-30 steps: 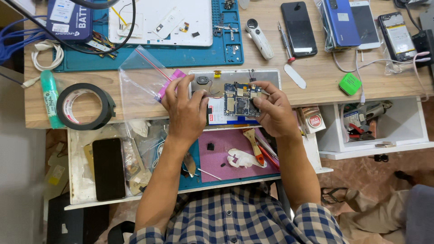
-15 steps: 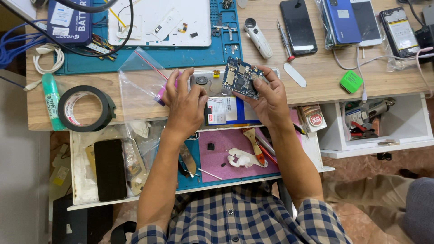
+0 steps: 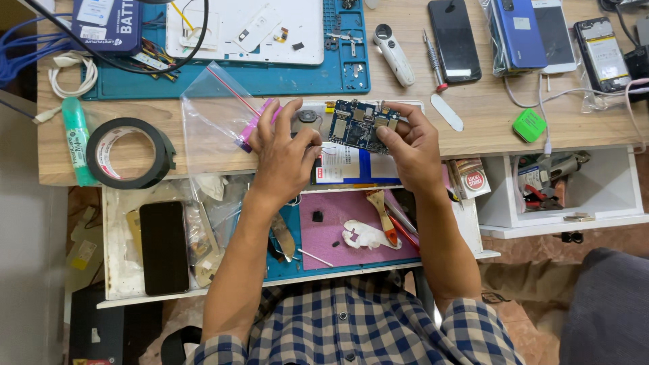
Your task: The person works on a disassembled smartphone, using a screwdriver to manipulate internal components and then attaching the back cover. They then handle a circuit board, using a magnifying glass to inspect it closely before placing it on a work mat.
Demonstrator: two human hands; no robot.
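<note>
Right hand (image 3: 414,145) pinches blue circuit board (image 3: 358,126) above the desk edge.
Left hand (image 3: 284,157) presses down on opened phone (image 3: 351,162), fingers spread; phone mostly hidden beneath both hands.

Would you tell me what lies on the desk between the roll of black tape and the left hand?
In the head view, a clear plastic zip bag lies between the black tape roll and the left hand, which touches the bag's right edge.

Bare desk (image 3: 493,118) runs along the front edge, right of the hands. At the left edge, a tape roll (image 3: 128,153) and plastic bag (image 3: 216,122) crowd it.
</note>
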